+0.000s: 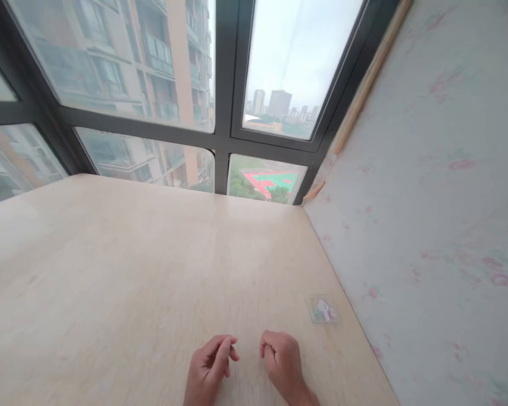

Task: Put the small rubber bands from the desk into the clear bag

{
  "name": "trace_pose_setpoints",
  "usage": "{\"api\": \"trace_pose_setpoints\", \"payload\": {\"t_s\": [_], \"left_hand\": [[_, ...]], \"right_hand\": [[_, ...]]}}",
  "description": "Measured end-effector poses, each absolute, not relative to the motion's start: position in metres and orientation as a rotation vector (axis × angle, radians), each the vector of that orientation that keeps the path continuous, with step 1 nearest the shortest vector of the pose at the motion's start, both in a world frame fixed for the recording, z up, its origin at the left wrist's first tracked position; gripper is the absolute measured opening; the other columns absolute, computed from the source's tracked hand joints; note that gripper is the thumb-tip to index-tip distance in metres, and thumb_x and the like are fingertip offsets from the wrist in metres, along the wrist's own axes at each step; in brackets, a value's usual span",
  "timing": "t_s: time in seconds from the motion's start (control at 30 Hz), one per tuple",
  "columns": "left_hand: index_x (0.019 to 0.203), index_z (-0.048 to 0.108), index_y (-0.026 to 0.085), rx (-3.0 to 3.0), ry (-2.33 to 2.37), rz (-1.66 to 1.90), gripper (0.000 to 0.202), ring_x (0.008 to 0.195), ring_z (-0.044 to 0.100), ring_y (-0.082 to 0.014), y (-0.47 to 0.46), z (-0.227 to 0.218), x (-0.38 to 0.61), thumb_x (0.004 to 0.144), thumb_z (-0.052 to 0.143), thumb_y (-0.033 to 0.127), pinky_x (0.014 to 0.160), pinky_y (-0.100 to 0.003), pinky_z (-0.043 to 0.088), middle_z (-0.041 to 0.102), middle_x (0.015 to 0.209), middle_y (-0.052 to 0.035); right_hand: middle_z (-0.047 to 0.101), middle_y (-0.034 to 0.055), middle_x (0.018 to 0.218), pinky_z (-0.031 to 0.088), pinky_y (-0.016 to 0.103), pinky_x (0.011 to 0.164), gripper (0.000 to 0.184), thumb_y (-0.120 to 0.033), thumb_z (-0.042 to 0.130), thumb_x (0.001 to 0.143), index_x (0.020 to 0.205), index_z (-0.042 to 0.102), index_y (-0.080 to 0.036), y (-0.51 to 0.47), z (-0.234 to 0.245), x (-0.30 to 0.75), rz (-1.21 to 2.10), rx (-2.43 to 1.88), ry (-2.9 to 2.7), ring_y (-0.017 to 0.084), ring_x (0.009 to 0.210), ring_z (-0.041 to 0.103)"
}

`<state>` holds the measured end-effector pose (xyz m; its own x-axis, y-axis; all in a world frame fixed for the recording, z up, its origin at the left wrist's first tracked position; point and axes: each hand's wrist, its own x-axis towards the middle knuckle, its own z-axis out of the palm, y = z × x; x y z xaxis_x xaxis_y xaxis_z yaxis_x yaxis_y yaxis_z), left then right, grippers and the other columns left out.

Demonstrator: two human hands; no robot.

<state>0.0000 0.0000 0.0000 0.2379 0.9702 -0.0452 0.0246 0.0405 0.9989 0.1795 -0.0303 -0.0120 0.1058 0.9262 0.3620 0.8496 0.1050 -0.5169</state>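
Near the bottom of the head view, my left hand (212,365) rests over the pale, marbled ledge (152,265). Its fingers are curled in and the thumb lies against them; nothing shows between them. Just to its right is my right hand (283,360), closed in a loose fist, with no object showing in it. A gap separates the two hands. Beyond the right hand, toward the wall, a small clear plastic box (322,309) lies on the ledge. White, greenish and yellowish bits show inside it, too blurred to name. Neither hand touches the box.
A wall with pale floral paper (440,225) borders the ledge on the right. Dark window frames (223,113) stand along the back, with buildings and a sports court outside. Torn wallpaper (314,193) sticks out at the far right corner.
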Motion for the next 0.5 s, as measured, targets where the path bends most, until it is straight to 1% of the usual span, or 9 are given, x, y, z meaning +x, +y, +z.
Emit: {"api": "trace_pose_setpoints", "payload": {"t_s": [0.23,0.37,0.43,0.5], "left_hand": [[0.077,0.071,0.017,1.457,1.106,0.949,0.035,0.045,0.054,-0.0128,0.005,0.008,-0.002,0.08,0.058,0.05,0.045,-0.021,0.048,0.065,0.06,-0.0028],[0.075,0.07,0.018,1.463,1.156,0.998,0.029,0.053,0.06,-0.0151,0.006,0.004,-0.004,0.072,0.069,0.046,0.05,-0.021,0.052,0.067,0.064,-0.0028],[0.073,0.068,0.018,1.463,1.166,1.087,0.027,0.06,0.062,-0.0162,0.006,0.001,-0.003,0.067,0.074,0.044,0.054,-0.021,0.053,0.066,0.068,-0.0028],[0.069,0.064,0.018,1.487,1.151,1.148,0.027,0.064,0.061,-0.0162,0.007,0.0,-0.001,0.065,0.076,0.042,0.055,-0.02,0.052,0.064,0.069,-0.0022]], "right_hand": [[0.054,-0.0019,0.045,0.024,0.026,0.053,0.022,-0.006,0.038,0.063,0.049,0.05,-0.018,-0.031,-0.004,0.178,0.221,-1.681,-1.673,0.011,0.044,0.045],[0.055,-0.0026,0.047,0.029,0.026,0.057,0.022,-0.004,0.039,0.064,0.051,0.051,-0.018,-0.035,-0.001,0.18,0.293,-1.636,-1.643,0.01,0.046,0.045],[0.059,-0.002,0.053,0.032,0.026,0.059,0.024,-0.003,0.039,0.066,0.056,0.054,-0.019,-0.039,0.002,0.183,0.337,-1.628,-1.596,0.011,0.051,0.048],[0.06,-0.0012,0.059,0.036,0.025,0.06,0.025,-0.003,0.04,0.071,0.068,0.059,-0.019,-0.045,0.005,0.187,0.398,-1.627,-1.543,0.013,0.057,0.052]]}}
